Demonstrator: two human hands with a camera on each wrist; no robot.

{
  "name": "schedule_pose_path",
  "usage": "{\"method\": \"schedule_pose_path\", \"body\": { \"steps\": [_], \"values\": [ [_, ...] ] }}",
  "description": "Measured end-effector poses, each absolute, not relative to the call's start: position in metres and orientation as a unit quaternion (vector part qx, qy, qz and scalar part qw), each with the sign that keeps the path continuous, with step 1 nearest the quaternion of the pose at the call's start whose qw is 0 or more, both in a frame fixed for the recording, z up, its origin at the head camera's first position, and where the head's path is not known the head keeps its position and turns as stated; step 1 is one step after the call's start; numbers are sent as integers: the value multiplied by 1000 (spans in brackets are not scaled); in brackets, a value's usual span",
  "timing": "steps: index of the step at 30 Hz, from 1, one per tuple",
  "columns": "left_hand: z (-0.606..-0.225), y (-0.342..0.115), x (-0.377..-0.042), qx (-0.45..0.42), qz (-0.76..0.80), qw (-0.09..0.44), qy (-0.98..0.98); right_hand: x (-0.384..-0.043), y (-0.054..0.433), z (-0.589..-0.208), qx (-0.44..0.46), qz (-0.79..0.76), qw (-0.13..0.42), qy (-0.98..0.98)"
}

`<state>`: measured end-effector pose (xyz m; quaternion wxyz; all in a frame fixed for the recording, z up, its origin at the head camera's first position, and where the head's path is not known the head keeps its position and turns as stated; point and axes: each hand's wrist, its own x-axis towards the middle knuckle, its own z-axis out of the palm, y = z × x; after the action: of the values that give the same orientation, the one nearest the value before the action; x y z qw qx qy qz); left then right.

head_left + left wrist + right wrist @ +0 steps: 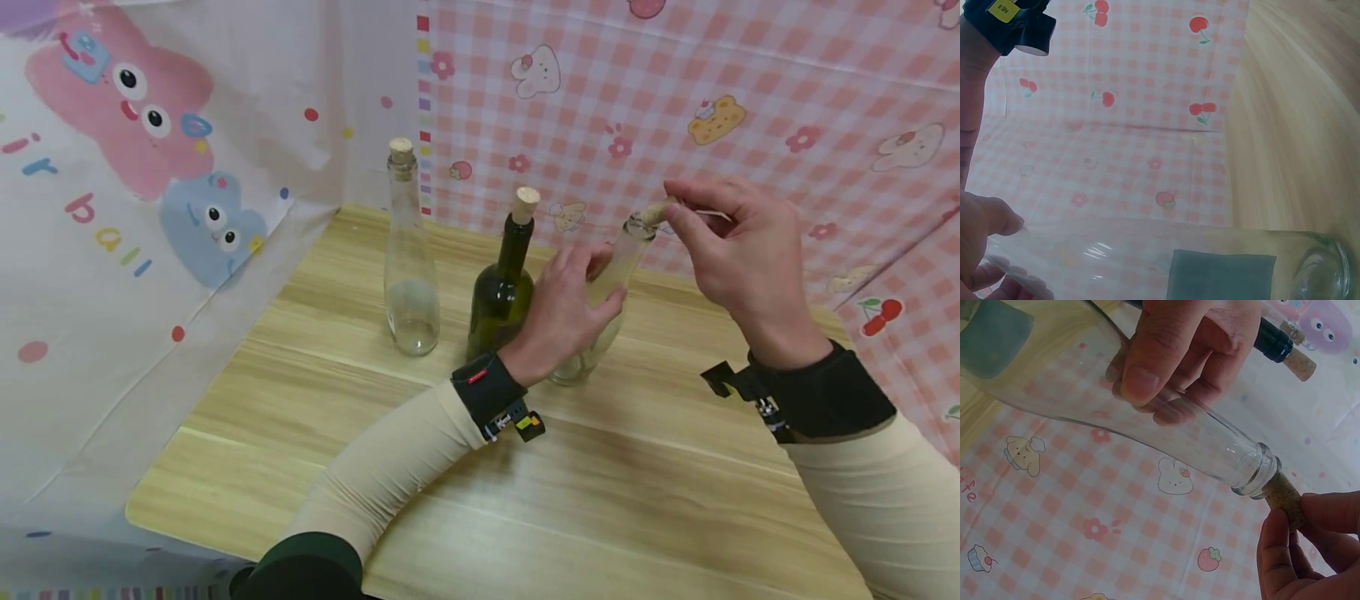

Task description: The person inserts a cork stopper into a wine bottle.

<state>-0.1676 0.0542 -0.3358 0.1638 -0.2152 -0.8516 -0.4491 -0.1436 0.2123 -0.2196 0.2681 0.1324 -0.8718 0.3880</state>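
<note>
A clear glass bottle [609, 329] stands tilted to the right on the wooden table, with a label on its side in the left wrist view. My left hand [570, 304] grips its upper body, thumb on one side and fingers round the other. At its mouth, my right hand [738, 250] pinches a cork [1285, 499] between thumb and fingers. The cork's lower end sits at the rim, partly inside the neck as seen in the right wrist view. Close behind my left wrist stands a dark green bottle [501, 296] topped by a cork [527, 204].
Farther left stands another clear bottle [411, 275] with a cork [401, 150] in its neck. The wooden table [300, 417] meets a pink checked cloth [622, 108] at the back and a white printed cloth [300, 67] on the left.
</note>
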Motion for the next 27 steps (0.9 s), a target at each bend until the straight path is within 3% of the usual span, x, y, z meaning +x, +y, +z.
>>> {"method": "schedule_pose_path", "body": {
  "steps": [13,27],
  "values": [
    [-337,54,-167,-220,-449,166,-850,-146,208,-210,192,258,255,-912],
    [-338,54,-168,-222,-442,173,-851,-151,206,-212,206,251,258,-910]
  ]
}}
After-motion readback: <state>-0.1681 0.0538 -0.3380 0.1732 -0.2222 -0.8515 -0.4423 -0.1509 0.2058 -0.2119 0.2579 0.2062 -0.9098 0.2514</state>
